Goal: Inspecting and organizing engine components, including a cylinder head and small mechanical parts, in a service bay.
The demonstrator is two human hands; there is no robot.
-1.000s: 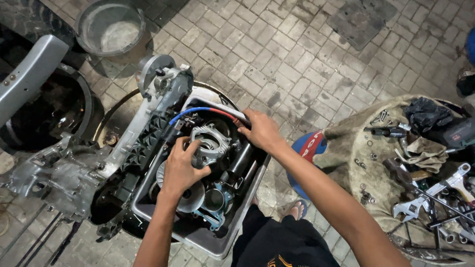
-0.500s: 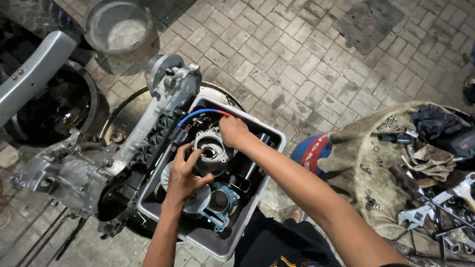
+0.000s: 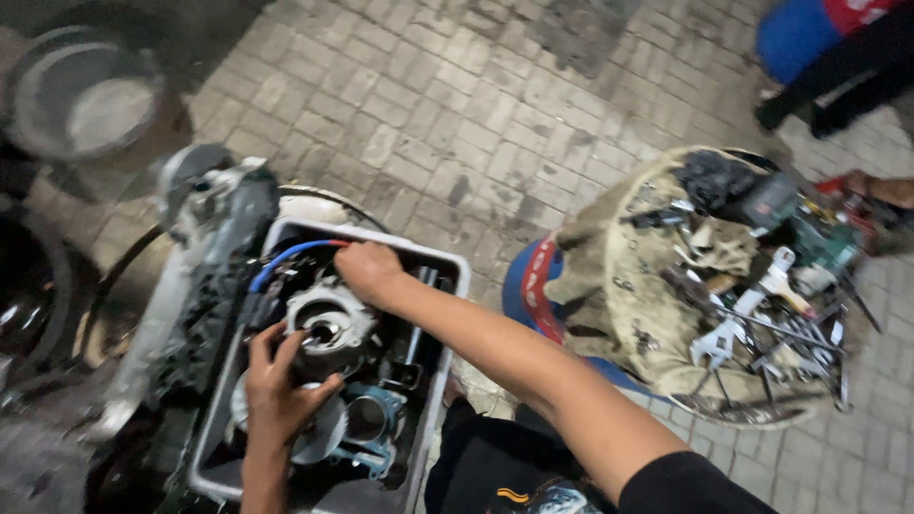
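Note:
A grey plastic tray point(image 3: 455, 286) on the paving holds oily engine parts. My left hand point(image 3: 279, 390) grips a round silver engine part point(image 3: 328, 328) in the middle of the tray. My right hand point(image 3: 367, 271) reaches over the tray's far side and rests on the parts there, beside a blue hose point(image 3: 281, 259) with a red end. Whether that hand grasps anything is hidden. A blue-grey cylinder piece point(image 3: 367, 428) lies below the left hand. A long aluminium engine casing point(image 3: 195, 257) lies along the tray's left edge.
A dirty cloth-lined basin point(image 3: 624, 276) full of wrenches and tools stands at the right. A metal bucket point(image 3: 81, 105) is at top left, a tyre point(image 3: 24, 305) at the left edge. Another person's hand point(image 3: 881, 187) shows at far right.
The view has swung right, so the tray sits lower left and the tool basin is more central. My right hand has moved left across the tray; my left hand stays on the round part.

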